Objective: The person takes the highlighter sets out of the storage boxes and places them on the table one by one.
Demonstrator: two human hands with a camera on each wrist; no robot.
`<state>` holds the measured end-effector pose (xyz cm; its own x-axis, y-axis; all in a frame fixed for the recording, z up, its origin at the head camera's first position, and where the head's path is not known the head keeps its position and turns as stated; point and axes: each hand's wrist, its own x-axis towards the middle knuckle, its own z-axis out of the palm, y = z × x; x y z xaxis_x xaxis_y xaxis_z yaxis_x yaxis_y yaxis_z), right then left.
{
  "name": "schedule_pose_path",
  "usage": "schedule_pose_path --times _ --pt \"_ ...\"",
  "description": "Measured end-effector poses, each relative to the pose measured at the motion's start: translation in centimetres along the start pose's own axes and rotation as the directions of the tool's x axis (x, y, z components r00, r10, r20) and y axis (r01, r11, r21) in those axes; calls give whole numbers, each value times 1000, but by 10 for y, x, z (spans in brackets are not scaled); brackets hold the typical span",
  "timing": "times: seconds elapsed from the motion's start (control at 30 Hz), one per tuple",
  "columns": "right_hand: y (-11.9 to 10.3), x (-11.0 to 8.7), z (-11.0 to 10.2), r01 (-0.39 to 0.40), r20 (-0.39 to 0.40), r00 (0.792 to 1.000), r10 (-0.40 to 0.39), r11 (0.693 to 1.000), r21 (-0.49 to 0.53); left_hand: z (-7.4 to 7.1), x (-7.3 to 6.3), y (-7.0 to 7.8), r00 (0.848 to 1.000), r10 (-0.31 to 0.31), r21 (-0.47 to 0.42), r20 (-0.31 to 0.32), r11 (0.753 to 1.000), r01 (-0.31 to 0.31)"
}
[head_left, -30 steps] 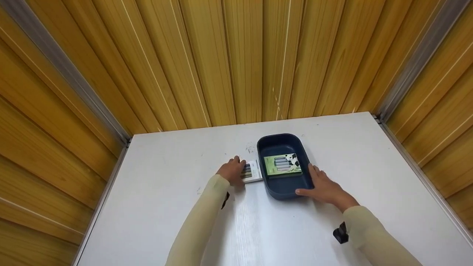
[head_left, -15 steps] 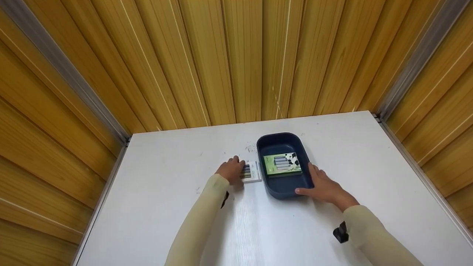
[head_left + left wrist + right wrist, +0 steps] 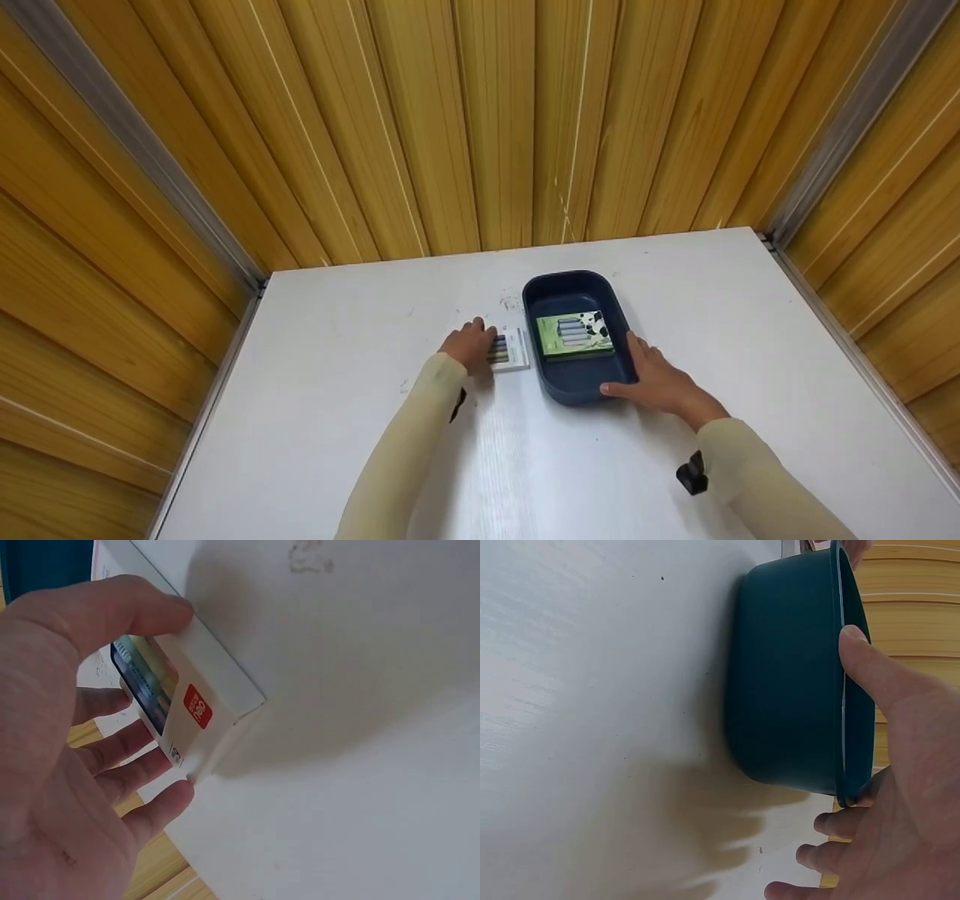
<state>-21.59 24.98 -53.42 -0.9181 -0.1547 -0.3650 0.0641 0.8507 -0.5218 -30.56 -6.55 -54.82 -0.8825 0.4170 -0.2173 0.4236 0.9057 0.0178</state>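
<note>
My left hand [image 3: 469, 346] pinches a flat white box [image 3: 517, 349] just left of a dark blue bin [image 3: 577, 389]. Up close, the box has a red "deli" label [image 3: 198, 706] and a panel of coloured sticks [image 3: 146, 679]. The thumb [image 3: 161, 609] lies along one long edge, with fingertips at the opposite edge. My right hand [image 3: 658, 379] rests at the bin's near right corner, thumb tip on the rim and the other fingers spread along the outer side. Inside the bin lies a green box [image 3: 574, 335] printed with a panda and several pens.
Everything sits on a white table [image 3: 360, 345] with faint scuff marks behind the white box. Yellow wood-look panels [image 3: 495, 127] wall in the back and both sides, with grey metal posts at the corners.
The white box has shifted very slightly left, leaving a thin gap beside the bin. The right hand, the bin and the green box keep their places.
</note>
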Motion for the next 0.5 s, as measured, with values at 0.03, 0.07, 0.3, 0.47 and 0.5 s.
schedule_pose_path --times 0.03,0.07,0.3,0.47,0.5 --pt "0 0 0 2 0 1000 -2 1000 -2 -1 0 1 1000 -5 -2 4 1000 5" --pt "1 0 0 4 -1 1000 -4 1000 -4 -1 0 1 1000 -10 -3 8 1000 10" --pt "1 0 0 1 8 1000 -1 1000 8 -5 -2 3 999 -21 -46 26 999 23" --pt "0 -2 -1 -4 14 1000 4 1000 19 -6 -2 3 1000 4 -58 -2 998 -4" --pt "-1 -2 -1 -5 16 1000 5 1000 21 -6 -2 4 1000 8 -61 -6 998 -8"
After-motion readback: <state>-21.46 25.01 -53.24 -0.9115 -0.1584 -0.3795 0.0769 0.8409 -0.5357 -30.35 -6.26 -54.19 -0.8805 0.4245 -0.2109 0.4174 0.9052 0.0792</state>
